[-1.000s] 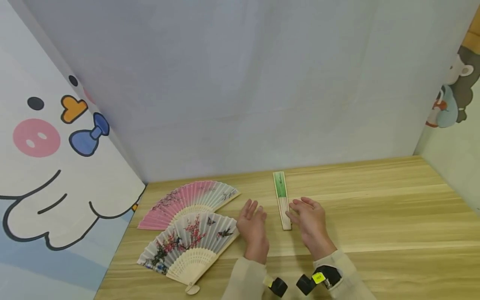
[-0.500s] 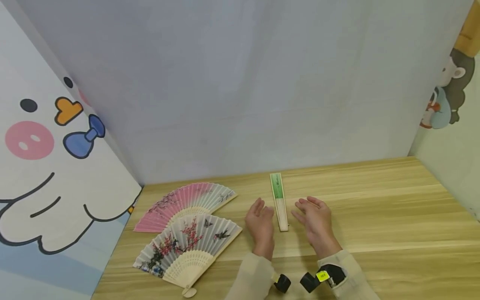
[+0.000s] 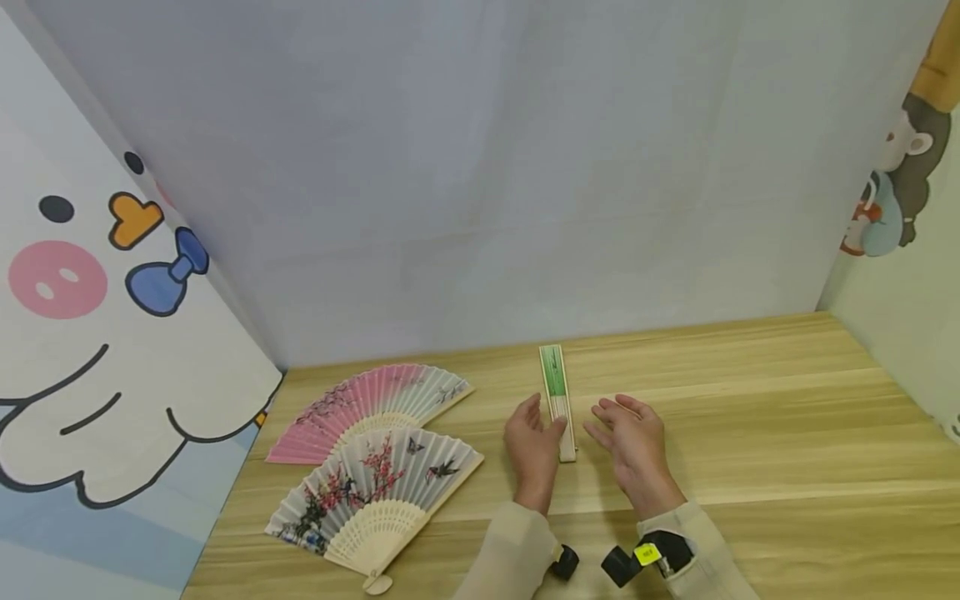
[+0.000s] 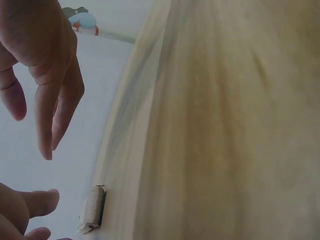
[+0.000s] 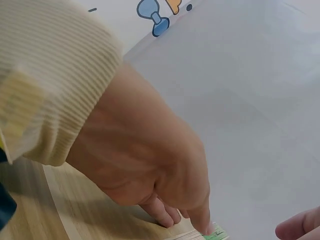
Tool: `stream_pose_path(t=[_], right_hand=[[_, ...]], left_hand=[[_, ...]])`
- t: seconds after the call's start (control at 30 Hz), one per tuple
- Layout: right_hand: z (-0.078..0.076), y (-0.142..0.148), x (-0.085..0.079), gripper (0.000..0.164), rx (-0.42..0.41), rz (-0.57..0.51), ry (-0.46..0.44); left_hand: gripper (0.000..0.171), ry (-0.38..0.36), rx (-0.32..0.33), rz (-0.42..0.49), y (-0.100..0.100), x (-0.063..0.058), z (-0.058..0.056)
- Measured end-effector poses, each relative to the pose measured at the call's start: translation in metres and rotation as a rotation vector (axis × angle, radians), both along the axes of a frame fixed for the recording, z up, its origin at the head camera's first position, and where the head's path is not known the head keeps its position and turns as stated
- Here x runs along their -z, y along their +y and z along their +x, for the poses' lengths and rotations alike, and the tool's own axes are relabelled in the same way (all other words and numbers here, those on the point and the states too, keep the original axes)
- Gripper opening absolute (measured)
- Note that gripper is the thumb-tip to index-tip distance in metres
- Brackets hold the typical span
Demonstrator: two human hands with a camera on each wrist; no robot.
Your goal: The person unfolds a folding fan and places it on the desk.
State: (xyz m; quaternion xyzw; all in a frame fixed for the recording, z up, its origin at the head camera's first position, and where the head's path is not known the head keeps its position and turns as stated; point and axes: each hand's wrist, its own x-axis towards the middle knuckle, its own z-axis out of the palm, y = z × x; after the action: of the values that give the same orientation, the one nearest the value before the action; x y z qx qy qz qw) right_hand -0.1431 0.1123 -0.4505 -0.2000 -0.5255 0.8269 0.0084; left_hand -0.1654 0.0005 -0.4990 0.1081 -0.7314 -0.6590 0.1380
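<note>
A folded hand fan (image 3: 555, 375), green at its far end with pale slats at the near end, lies on the wooden table. My left hand (image 3: 531, 450) is at its left side, fingers loosely bent, and the thumb overlaps the slats in the head view. In the right wrist view, the left hand's fingertips come down right at the fan's green part (image 5: 216, 234). Right of the fan hovers my right hand (image 3: 632, 446), palm turned inward, fingers relaxed and holding nothing. The left wrist view shows the right hand's fingers (image 4: 47, 117) hanging, and the fan's near end (image 4: 92, 210).
Two spread fans lie at left: a pink one (image 3: 367, 404) at the back and a white one with blossoms and birds (image 3: 375, 492) in front. A pale curtain (image 3: 525, 183) closes off the table's back edge; a printed panel (image 3: 75, 350) stands at left.
The left hand has moved right, away from the white fan to the folded fan, its thumb now overlapping the slats. The right hand has drawn slightly away from the folded fan.
</note>
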Motion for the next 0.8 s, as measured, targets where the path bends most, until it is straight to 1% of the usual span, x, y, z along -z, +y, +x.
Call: stream_pose_path(t=[0.1,0.17,0.27,0.37,0.47,0.67,0.73,0.8], right_hand=[[0.0,0.0,0.0,0.054,-0.005,0.003,-0.002],[0.001,-0.001,0.0,0.053,-0.007,0.003,-0.001],[0.001,-0.001,0.0,0.055,-0.014,0.003,0.001],[0.0,0.0,0.0,0.056,-0.016,0.002,0.002],[-0.001,0.001,0.0,0.053,-0.012,0.003,0.001],[0.0,0.002,0.001,0.046,0.002,-0.009,0.001],[0.0,0.002,0.002,0.046,0.002,-0.007,-0.001],[0.001,0.003,0.002,0.046,-0.001,-0.002,-0.006]], left_hand=[[0.05,0.0,0.057,-0.076,0.001,0.0,0.001],[0.052,0.014,0.089,-0.132,0.001,-0.001,0.001],[0.052,0.031,0.116,-0.204,0.001,-0.002,0.001],[0.054,0.027,0.139,-0.249,0.002,-0.002,0.0],[0.056,0.03,0.167,-0.319,0.004,-0.002,0.002],[0.056,0.033,0.203,-0.455,0.007,-0.007,0.008],[0.054,0.033,0.204,-0.483,0.007,-0.008,0.01],[0.052,0.042,0.193,-0.506,0.007,-0.009,0.011]])
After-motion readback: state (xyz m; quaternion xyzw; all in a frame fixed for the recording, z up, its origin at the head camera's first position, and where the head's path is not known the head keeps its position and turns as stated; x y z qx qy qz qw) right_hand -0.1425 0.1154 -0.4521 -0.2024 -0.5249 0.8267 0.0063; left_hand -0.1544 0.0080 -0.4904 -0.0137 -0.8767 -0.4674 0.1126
